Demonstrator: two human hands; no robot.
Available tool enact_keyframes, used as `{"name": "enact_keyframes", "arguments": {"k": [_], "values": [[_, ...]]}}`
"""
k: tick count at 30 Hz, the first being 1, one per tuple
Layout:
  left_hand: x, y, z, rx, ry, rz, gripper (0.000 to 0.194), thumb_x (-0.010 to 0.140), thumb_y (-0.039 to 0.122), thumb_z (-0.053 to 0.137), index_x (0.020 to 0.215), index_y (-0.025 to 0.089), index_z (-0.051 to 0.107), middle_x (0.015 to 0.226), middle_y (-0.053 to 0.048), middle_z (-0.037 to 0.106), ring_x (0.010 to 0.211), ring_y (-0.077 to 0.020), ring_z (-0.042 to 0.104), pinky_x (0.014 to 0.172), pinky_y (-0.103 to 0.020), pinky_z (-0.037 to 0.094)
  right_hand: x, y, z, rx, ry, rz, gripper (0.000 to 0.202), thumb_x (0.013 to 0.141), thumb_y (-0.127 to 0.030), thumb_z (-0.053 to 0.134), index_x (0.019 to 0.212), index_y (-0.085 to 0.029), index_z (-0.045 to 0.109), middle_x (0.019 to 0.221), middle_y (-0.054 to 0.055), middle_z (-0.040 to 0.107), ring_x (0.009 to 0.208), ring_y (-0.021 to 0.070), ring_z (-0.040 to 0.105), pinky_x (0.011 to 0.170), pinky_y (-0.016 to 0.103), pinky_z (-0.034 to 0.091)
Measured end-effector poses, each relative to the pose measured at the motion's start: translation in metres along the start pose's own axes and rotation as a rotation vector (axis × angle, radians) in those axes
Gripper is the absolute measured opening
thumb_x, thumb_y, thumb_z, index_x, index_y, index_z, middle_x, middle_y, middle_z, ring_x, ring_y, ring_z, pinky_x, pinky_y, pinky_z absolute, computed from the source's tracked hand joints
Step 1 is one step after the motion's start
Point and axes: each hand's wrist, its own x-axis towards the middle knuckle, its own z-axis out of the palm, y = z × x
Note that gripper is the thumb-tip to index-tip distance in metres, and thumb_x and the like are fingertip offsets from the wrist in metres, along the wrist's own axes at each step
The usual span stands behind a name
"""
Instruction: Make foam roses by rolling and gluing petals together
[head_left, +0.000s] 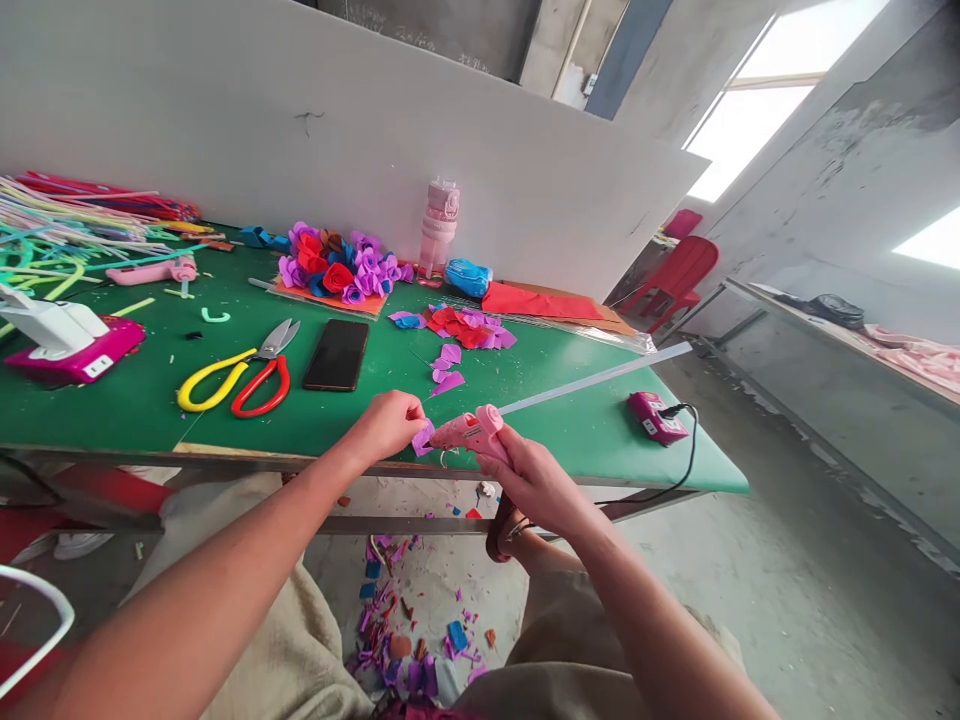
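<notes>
Near the front edge of the green table, my left hand (391, 425) pinches a small purple paper petal (422, 437). My right hand (534, 478) is wrapped round the handle of a pink hot glue gun (469, 430), its nozzle at the petal; I cannot tell if they touch. A long translucent glue stick (592, 381) juts from the gun's back. Just beyond my hands lie loose purple petals (448, 370) and a pile of red and purple petals (469, 327). Finished-looking paper flowers (341, 262) in purple, red and blue cluster farther back.
Scissors (251, 370) with yellow and red handles and a black phone (336, 355) lie left of my hands. A pink bottle (439, 228) stands by the white board. Power blocks (658, 417) sit at both sides, one with a black cord. Paper scraps (409, 640) litter the floor.
</notes>
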Motion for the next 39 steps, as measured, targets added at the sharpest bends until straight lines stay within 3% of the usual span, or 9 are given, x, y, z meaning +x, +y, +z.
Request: {"name": "enact_keyframes", "arguments": {"k": [20,39], "values": [[-0.001,0.003,-0.001,0.008,-0.017,0.0,0.013,0.065,0.025,0.054,0.055,0.017,0.057,0.054,0.001,0.057,0.057,-0.0134,0.049,0.053,-0.025,0.03,0.0,-0.011,-0.004,-0.126,0.0,-0.036,0.023,0.091,-0.037,0.037,0.074,-0.022,0.033,0.062,-0.003,0.045,0.053,0.0121,0.035,0.052,0.024,0.024],[-0.003,0.006,-0.003,0.015,-0.017,0.026,0.016,0.067,0.027,0.055,0.055,0.017,0.057,0.054,0.001,0.057,0.056,-0.0133,0.048,0.052,-0.025,0.029,0.0,-0.016,-0.011,-0.293,0.02,-0.031,0.016,0.091,-0.032,0.037,0.079,-0.022,0.039,0.065,0.0,0.05,0.057,0.0152,0.045,0.055,0.025,0.025]]}}
